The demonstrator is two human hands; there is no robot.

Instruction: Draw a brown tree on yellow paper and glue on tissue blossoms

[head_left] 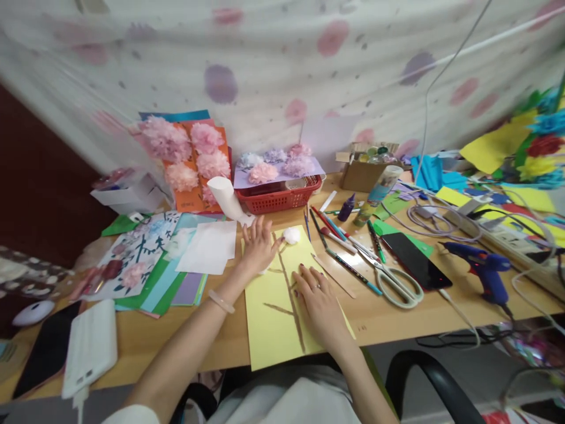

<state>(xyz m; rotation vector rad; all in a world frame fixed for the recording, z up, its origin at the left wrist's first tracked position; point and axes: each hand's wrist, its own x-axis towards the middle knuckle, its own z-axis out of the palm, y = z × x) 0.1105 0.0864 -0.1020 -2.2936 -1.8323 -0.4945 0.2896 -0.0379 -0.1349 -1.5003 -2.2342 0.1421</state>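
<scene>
A yellow sheet of paper (268,321) lies on the desk in front of me, with a brown branch (286,277) drawn or stuck along it. Near its top edge sits a small white fluffy puff (291,236). My left hand (257,248) is open over the sheet's upper left part, fingers spread and thumb pointing at the puff. Lying flat on the sheet's right side, my right hand (318,297) has its fingers stretched out and holds nothing. Both hands partly cover the sheet and the branch.
To the right lie scissors (399,285), pens (353,271), a black phone (416,261) and a blue glue gun (481,268). Behind stands a red basket (278,200) near a white paper roll (226,197). Coloured papers (152,277) and a white power bank (90,347) are on the left.
</scene>
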